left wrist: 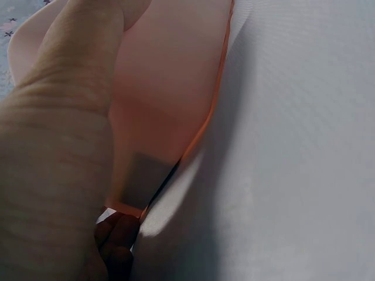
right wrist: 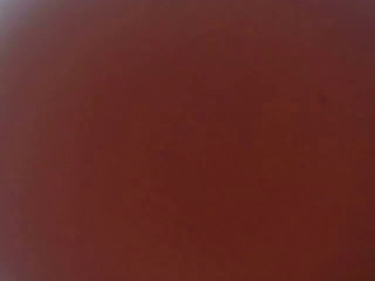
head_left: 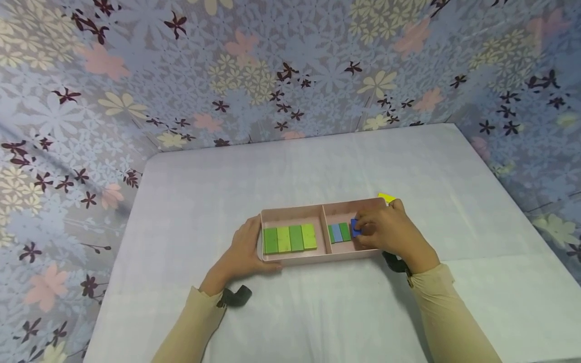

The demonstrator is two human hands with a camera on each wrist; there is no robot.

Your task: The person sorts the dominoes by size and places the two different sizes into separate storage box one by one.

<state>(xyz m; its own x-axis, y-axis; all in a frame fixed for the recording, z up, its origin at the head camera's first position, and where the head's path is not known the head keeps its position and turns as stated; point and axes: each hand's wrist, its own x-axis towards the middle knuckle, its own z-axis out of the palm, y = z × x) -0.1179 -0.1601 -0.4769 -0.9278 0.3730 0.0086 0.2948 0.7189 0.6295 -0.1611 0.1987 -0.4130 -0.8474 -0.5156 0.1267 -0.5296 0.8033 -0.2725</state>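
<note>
A pale pink two-compartment tray (head_left: 292, 218) lies on the table. My left hand (head_left: 245, 247) grips its left end, thumb along the front wall; the left wrist view shows the tray wall (left wrist: 170, 70) close beside the thumb. Over the right compartment, my right hand (head_left: 386, 227) pinches a blue block (head_left: 355, 228) between thumb and fingers, which partly hide it. Left of it lie a row of small green and light blue blocks (head_left: 337, 233). Larger green and yellow-green blocks (head_left: 296, 238) sit side by side in the left compartment. The right wrist view is only a dark red blur.
A yellow piece (head_left: 387, 197) shows behind the tray's back right corner, partly covered by my right hand. White cloth covers the table (head_left: 204, 191). Flower-patterned fabric (head_left: 281, 65) hangs behind the table and along its sides.
</note>
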